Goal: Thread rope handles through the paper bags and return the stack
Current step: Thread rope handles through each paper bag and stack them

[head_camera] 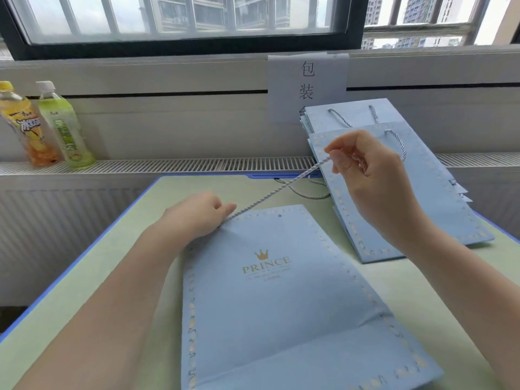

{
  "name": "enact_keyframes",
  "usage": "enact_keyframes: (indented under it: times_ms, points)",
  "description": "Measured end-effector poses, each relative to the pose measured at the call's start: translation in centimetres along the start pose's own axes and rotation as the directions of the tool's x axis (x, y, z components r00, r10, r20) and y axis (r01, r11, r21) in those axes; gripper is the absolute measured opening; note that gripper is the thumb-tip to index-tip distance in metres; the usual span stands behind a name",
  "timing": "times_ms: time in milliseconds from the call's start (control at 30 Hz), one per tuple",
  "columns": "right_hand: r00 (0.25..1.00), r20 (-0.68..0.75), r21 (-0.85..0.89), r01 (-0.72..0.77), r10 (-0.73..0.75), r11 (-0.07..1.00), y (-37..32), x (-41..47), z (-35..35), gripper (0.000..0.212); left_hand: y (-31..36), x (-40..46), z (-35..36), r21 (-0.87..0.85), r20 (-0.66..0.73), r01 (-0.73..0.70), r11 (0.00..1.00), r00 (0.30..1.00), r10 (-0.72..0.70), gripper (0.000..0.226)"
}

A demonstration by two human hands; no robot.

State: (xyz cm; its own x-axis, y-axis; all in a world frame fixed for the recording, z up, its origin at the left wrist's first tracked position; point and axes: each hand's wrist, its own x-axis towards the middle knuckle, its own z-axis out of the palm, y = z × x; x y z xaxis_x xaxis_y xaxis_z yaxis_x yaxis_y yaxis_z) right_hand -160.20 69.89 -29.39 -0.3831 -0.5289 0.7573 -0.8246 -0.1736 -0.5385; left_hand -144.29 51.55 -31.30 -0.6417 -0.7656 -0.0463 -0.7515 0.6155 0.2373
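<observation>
At the far left, two drink bottles, one yellow (pixel 25 128) and one green (pixel 66 128), stand on the ledge under the window. They are well apart from the work.

Next comes the left hand (pixel 197 216). It rests on the top left corner of the paper bag (pixel 270 299), which lies flat on the green bench (pixel 92 277). Its fingers (pixel 228 208) are curled at the bag's top edge, right where the rope (pixel 277 190) comes out. They look like they pinch the rope or the edge there, but the exact hold is hidden.

The rope runs in a tight, straight line, up and to the right, away from the bag. A second small hole (pixel 278 217) shows on the top edge of the bag, just right of the left hand. No rope goes through it yet.

Higher and to the right is the right hand (pixel 365 170). It is raised above the bench, and its thumb and fingers pinch the far end of the rope.

So the free end is in the right hand, and the empty hole lies below it and to the left, nearer the left hand. I think the right hand must bring the rope end back down to that hole.

At the far right, a stack of finished bags (pixel 399 178) with rope handles leans against the wall, below a paper sign (pixel 308 80).
</observation>
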Motion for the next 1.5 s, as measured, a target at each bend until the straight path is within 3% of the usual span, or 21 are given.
enact_keyframes:
  times_ms: [67,100,167,200,267,300,367,433,533,667,833,900,933,1000,1033,1067,1167,1267,1400,1500]
  points:
    - [0.999,0.024,-0.023,0.029,-0.028,0.999,0.0,-0.2,0.2,0.015,0.5,0.0,0.7,0.221,-0.152,0.004,0.975,0.988,0.030,0.045]
    - [0.998,0.039,-0.032,0.050,-0.048,0.998,-0.1,-0.4,0.5,0.013,0.9,0.0,0.9,0.219,-0.226,-0.052,0.974,0.969,0.103,0.048]
    - [0.993,0.076,-0.044,0.092,-0.089,0.995,-0.2,-0.8,1.0,0.010,1.9,-0.2,1.2,-0.085,-0.312,-0.349,0.933,0.899,0.308,0.058]
    - [0.989,0.098,-0.046,0.112,-0.107,0.993,-0.2,-0.9,1.4,0.009,2.6,-0.6,1.2,-0.321,-0.322,-0.517,0.794,0.848,0.422,0.061]
    - [0.981,0.137,-0.061,0.150,-0.141,0.987,-0.3,-1.2,1.9,0.009,3.9,-1.5,1.7,-0.587,-0.350,-0.634,0.503,0.759,0.549,0.046]
    - [0.977,0.150,-0.083,0.168,-0.155,0.982,-0.3,-1.3,2.1,0.009,4.4,-1.8,2.1,-0.640,-0.354,-0.640,0.425,0.737,0.576,0.035]
    - [0.970,0.165,-0.151,0.203,-0.178,0.967,-0.1,-1.2,2.1,0.009,5.0,-2.4,2.3,-0.665,-0.370,-0.634,0.394,0.738,0.564,0.020]
    - [0.968,0.190,-0.259,0.211,-0.164,0.943,0.2,-1.0,1.8,0.014,4.9,-2.3,2.2,-0.677,-0.419,-0.625,0.390,0.762,0.493,0.022]
    - [0.961,0.261,-0.432,0.204,-0.095,0.879,1.0,-0.9,1.3,0.026,4.2,-1.9,1.1,-0.728,-0.507,-0.624,0.284,0.769,0.389,0.023]
    - [0.927,0.369,-0.322,0.193,-0.065,0.927,1.7,-1.0,1.6,0.021,3.9,-1.9,0.7,-0.740,-0.547,-0.643,0.199,0.747,0.379,0.021]
    - [0.902,0.372,-0.352,0.354,-0.218,0.866,2.3,-0.9,1.9,0.015,3.7,-1.8,0.4,-0.849,-0.457,-0.523,0.079,0.800,0.390,0.039]
    - [0.919,0.290,-0.410,0.371,-0.267,0.833,2.2,-0.8,1.7,0.016,3.5,-1.4,0.6,-0.851,-0.404,-0.492,0.186,0.837,0.369,0.053]
    - [0.931,0.236,-0.416,0.357,-0.280,0.836,2.0,-0.7,1.5,0.020,3.4,-1.1,1.0,-0.791,-0.399,-0.511,0.336,0.847,0.350,0.052]
    - [0.951,0.144,-0.389,0.307,-0.272,0.868,1.3,-0.5,1.2,0.028,3.0,-0.3,2.3,-0.469,-0.380,-0.519,0.714,0.849,0.368,0.039]
    - [0.957,0.119,-0.367,0.289,-0.263,0.884,1.0,-0.5,1.1,0.031,2.9,-0.3,2.9,-0.275,-0.328,-0.474,0.837,0.864,0.381,0.034]
    - [0.959,0.108,-0.348,0.282,-0.261,0.894,0.8,-0.5,1.1,0.031,2.9,-0.2,3.3,-0.141,-0.264,-0.433,0.890,0.883,0.387,0.034]
    - [0.957,0.143,-0.322,0.287,-0.253,0.902,1.0,-0.8,1.4,0.025,3.3,-0.4,4.0,0.016,-0.117,-0.407,0.913,0.906,0.406,0.044]
    - [0.956,0.173,-0.316,0.283,-0.238,0.906,1.2,-0.9,1.7,0.014,3.3,-0.2,3.5,0.132,-0.148,-0.364,0.922,0.912,0.382,0.043]
    - [0.971,0.157,-0.292,0.219,-0.179,0.931,1.1,-1.3,2.1,0.015,3.3,-0.5,3.5,0.074,-0.140,-0.402,0.912,0.902,0.409,0.034]
    - [0.957,0.221,-0.307,0.250,-0.187,0.918,1.2,-1.8,2.5,0.033,4.0,-0.9,3.9,-0.040,-0.123,-0.482,0.875,0.872,0.474,0.024]
